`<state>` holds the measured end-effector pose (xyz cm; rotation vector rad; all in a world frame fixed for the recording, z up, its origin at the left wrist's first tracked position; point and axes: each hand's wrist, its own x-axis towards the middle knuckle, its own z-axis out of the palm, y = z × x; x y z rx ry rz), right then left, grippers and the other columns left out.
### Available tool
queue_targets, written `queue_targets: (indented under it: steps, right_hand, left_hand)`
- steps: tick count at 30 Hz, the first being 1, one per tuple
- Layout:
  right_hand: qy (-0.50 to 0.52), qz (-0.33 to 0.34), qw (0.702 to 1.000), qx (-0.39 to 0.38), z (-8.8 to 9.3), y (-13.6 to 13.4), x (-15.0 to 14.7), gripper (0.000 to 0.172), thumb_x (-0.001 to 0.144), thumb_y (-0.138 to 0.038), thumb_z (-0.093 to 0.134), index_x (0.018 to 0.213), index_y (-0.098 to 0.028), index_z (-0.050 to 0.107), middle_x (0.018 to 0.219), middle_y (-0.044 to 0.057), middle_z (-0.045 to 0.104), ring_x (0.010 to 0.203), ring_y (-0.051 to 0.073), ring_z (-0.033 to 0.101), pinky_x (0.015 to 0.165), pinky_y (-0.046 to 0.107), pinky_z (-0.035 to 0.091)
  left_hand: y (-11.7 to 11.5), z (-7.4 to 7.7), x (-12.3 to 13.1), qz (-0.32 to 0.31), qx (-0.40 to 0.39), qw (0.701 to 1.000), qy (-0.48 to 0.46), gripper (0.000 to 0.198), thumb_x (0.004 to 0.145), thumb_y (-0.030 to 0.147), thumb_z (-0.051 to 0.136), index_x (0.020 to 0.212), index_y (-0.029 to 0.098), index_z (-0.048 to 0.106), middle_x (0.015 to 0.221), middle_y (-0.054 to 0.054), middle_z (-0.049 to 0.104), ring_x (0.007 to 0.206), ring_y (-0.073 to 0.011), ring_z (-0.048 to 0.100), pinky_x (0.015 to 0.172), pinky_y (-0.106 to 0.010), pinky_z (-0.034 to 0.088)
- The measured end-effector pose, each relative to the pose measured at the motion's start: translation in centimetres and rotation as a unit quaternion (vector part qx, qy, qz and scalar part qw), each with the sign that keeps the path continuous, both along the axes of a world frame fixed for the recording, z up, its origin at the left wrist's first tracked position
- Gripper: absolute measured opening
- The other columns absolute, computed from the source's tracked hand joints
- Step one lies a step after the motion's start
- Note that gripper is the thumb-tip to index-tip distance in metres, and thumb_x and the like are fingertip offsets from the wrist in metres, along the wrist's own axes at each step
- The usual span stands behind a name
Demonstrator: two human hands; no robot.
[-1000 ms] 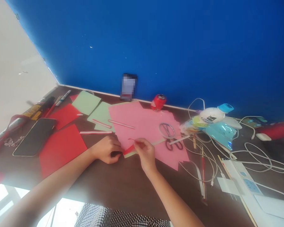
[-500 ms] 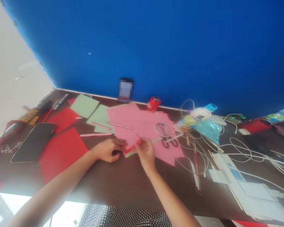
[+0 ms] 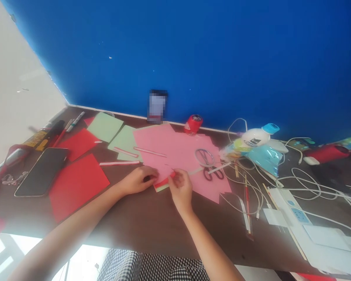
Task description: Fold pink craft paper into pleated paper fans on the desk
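A short red paper strip (image 3: 163,182) lies at the near edge of the pink paper sheets (image 3: 181,150), with a bit of light green paper (image 3: 162,188) showing beneath it. My right hand (image 3: 181,189) pinches the strip's right end between thumb and fingers. At its left end, the curled fingers of my left hand (image 3: 139,180) press on the strip; their tips are partly hidden. Folded red-and-white strips (image 3: 149,151) rest on the pink paper and to its left. Scissors (image 3: 213,173) with dark handles and a roll of tape (image 3: 204,157) lie right of my hands.
Red sheets (image 3: 80,187), green sheets (image 3: 105,127) and a phone (image 3: 42,171) are at left. Another phone (image 3: 157,106) leans against the blue wall, near a red jar (image 3: 193,124). A glue bottle (image 3: 256,137), tangled cables (image 3: 310,185) and a power strip (image 3: 295,214) occupy the right.
The camera view has shifted slightly. Both hands stay at the red strip, and the left fingers look a little more drawn together over its end.
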<state>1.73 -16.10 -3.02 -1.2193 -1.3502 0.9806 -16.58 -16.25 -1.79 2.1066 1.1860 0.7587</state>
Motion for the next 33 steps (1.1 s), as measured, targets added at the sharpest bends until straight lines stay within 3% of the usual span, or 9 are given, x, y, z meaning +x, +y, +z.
queue_targets:
  steps: [6,14,33]
  right_hand:
    - [-0.007,0.009,1.0,0.001,0.1,-0.1,-0.1,0.019,0.074,-0.024,0.058,0.093,-0.021,0.053,0.087,0.003,0.058,0.084,0.015,0.059,0.071,0.028,0.053]
    - [-0.011,0.014,1.0,-0.01,-0.1,-0.1,-0.1,0.018,0.075,-0.025,0.057,0.092,-0.021,0.053,0.085,0.003,0.057,0.083,0.015,0.059,0.069,0.026,0.053]
    - [-0.004,0.018,0.999,-0.027,0.0,-0.2,0.0,0.021,0.075,-0.026,0.058,0.095,-0.021,0.052,0.089,0.003,0.059,0.085,0.016,0.06,0.067,0.027,0.053]
  left_hand:
    - [-0.2,-0.3,0.3,0.03,-0.014,0.999,0.009,0.017,0.081,0.027,0.053,0.094,0.018,0.061,0.101,-0.007,0.064,0.092,-0.0193,0.059,0.077,-0.03,0.048]
    - [-0.3,-0.9,0.4,0.031,0.01,0.999,0.02,0.024,0.078,0.032,0.061,0.098,0.018,0.06,0.103,-0.008,0.063,0.095,-0.0211,0.058,0.08,-0.033,0.048]
    - [-0.4,-1.2,0.2,0.009,0.023,0.999,0.027,0.018,0.079,0.03,0.059,0.093,0.019,0.062,0.11,-0.008,0.059,0.101,-0.0202,0.055,0.085,-0.034,0.047]
